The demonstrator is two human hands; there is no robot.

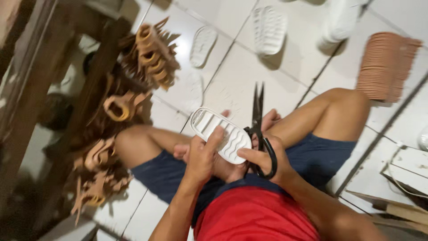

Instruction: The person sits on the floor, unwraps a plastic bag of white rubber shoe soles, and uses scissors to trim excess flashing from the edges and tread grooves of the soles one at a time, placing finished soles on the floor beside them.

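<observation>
I sit cross-legged on a white tiled floor. My left hand (201, 156) grips a white ribbed shoe sole (219, 133) over my lap, fingers wrapped across its middle. My right hand (266, 157) holds black scissors (258, 129) by the handle loops, blades pointing up and away, right beside the sole's edge. The blades look nearly closed.
Several more white soles (269, 29) lie on the floor ahead. A stack of tan flat pieces (384, 64) stands at the upper right. Piles of tan leather-like straps (149, 53) lie along a dark wooden frame (67, 111) on the left. White boards (405, 172) lie at the right.
</observation>
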